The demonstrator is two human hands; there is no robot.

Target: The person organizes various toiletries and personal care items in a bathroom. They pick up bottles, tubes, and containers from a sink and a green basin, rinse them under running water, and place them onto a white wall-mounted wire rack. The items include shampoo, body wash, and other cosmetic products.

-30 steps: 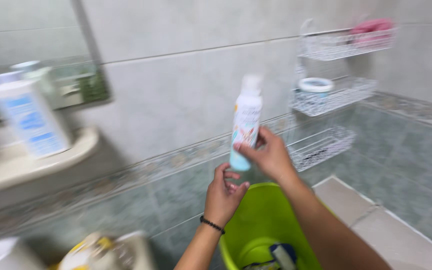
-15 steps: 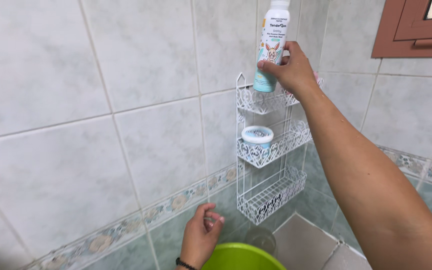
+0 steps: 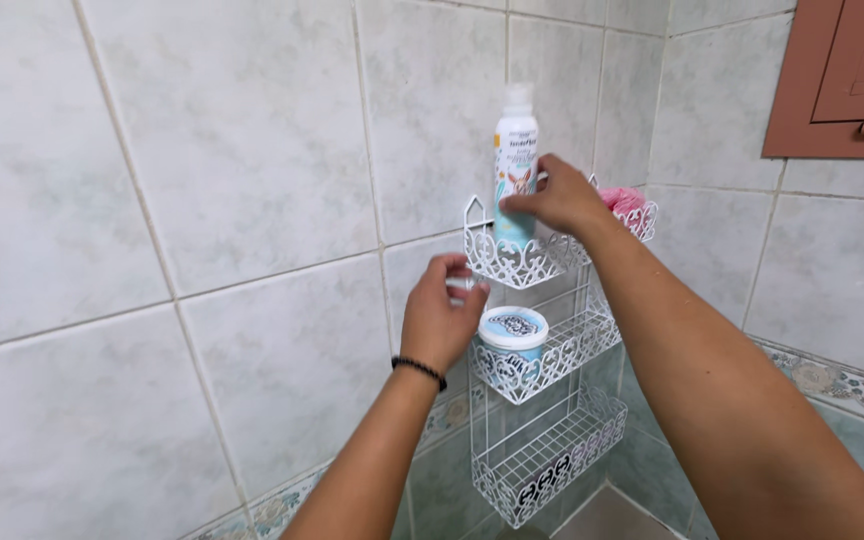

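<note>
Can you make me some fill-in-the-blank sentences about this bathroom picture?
The right hand holds a spray bottle standing in the ___ tier of the white wire rack.
The round tub sits in the ___ tier.
The left hand wears a ___ bracelet.
Something ___ lies behind the right hand.

Missing words: top; middle; black; pink

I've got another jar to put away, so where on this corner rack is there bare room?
The bottom basket looks bare. The middle basket has room right of the tub. The top basket is crowded: bottle under the right hand, pink thing behind.
</note>
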